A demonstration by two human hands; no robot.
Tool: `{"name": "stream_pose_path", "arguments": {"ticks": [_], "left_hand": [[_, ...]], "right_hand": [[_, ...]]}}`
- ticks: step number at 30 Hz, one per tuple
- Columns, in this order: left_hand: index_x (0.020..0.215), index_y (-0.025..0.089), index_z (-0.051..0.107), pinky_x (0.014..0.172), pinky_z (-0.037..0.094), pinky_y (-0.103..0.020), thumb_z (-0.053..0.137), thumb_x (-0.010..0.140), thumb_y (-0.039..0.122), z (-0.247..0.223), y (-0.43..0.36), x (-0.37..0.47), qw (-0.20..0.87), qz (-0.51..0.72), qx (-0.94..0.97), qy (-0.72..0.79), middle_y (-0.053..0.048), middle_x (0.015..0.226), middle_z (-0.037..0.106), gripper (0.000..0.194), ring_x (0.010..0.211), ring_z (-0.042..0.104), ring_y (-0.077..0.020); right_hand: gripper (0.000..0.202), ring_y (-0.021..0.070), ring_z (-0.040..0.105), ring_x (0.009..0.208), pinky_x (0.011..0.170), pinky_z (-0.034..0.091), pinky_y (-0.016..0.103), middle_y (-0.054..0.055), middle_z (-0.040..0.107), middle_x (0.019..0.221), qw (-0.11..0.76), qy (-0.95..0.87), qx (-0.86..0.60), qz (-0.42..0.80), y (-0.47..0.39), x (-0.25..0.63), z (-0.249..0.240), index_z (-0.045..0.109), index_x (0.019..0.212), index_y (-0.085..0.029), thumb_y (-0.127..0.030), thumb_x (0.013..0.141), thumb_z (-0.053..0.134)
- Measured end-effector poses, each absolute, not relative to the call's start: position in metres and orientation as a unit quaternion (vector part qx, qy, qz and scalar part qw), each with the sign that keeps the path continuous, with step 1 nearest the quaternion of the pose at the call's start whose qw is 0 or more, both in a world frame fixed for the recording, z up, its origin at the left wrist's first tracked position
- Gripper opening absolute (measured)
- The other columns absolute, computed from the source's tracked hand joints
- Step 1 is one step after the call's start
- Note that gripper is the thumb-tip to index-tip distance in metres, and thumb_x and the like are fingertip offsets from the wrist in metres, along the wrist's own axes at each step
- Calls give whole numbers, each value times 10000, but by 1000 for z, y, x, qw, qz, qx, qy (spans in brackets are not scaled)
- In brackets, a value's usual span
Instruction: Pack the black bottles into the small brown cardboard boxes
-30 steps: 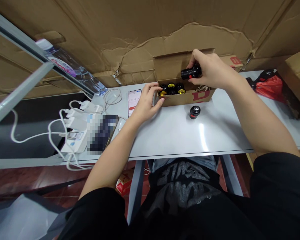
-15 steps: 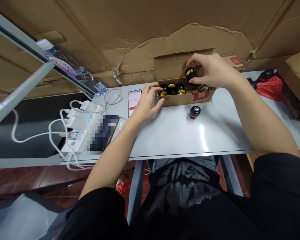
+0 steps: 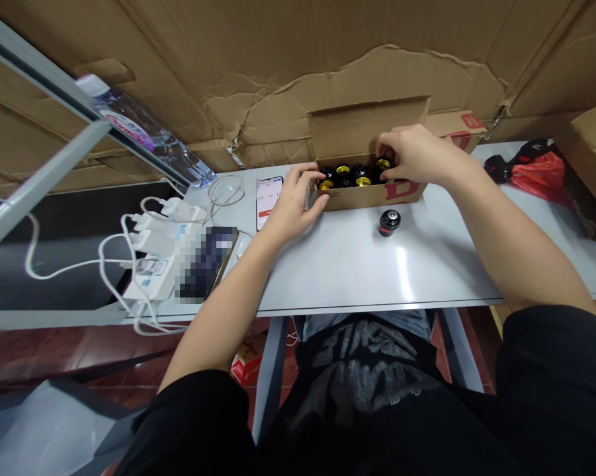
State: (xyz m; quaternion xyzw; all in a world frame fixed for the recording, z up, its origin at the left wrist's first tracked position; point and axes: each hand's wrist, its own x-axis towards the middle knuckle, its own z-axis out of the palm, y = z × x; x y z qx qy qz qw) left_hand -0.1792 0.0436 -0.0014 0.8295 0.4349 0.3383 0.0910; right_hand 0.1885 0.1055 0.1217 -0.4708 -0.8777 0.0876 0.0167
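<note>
A small open cardboard box with red print holds several black round pieces with gold rings. My left hand grips the box's left end, fingers over the rim and thumb near the front wall. My right hand reaches over the box's right part, its fingers closed on a black round piece with a gold ring that is lowered into the box among the others. Another black round piece, with a red mark on its side, stands on the table in front of the box.
A phone with a timer lies left of the box. Further left are a power strip with white cables, a dark blurred device and a water bottle. On the right lie a red bag and a larger carton.
My right hand has lowered the black round piece from above the box down into it. My left hand stays at the box's left end.
</note>
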Motion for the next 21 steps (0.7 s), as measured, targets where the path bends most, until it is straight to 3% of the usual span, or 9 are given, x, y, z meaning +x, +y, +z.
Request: {"name": "stream_pose_path", "arguments": {"ticks": [3, 9, 15, 18, 21], "left_hand": [[1615, 305, 672, 1416, 638, -745, 665, 1258, 711, -1, 43, -179, 91, 337, 829, 436, -224, 1812, 643, 541, 1729, 643, -463], [1639, 291, 659, 1409, 653, -712, 654, 1264, 634, -3, 44, -180, 81, 339, 836, 424, -233, 1824, 646, 508, 1736, 642, -447], [1636, 308, 668, 1370, 681, -696, 657, 1263, 657, -1, 43, -180, 85, 339, 834, 427, -224, 1824, 641, 511, 1736, 639, -445], [1636, 307, 667, 1369, 679, -695, 654, 1265, 665, -1, 43, -180, 88, 338, 834, 427, -226, 1825, 641, 515, 1740, 635, -443], [1614, 308, 672, 1375, 676, -704, 690, 1251, 658, -1, 44, -179, 94, 341, 831, 430, -222, 1820, 646, 504, 1735, 639, -451]], "right_hand": [[483, 463, 812, 1173, 830, 546, 465, 173, 880, 1396, 32, -867, -496, 33, 102, 182, 114, 840, 1535, -318, -425, 1067, 891], [499, 412, 818, 1076, 801, 492, 428, 138, 908, 1190, 25, -864, -500, 48, 100, 174, 107, 836, 1575, -288, -325, 1077, 827], [476, 425, 820, 1165, 813, 527, 440, 136, 910, 1281, 32, -872, -484, 67, 103, 176, 110, 843, 1571, -311, -374, 1101, 810], [481, 451, 824, 1135, 796, 530, 459, 150, 908, 1237, 42, -868, -492, 63, 97, 180, 125, 825, 1590, -301, -415, 1123, 835], [395, 450, 823, 1022, 763, 537, 481, 155, 897, 1148, 33, -863, -503, 36, 75, 180, 146, 860, 1472, -300, -483, 1122, 866]]}}
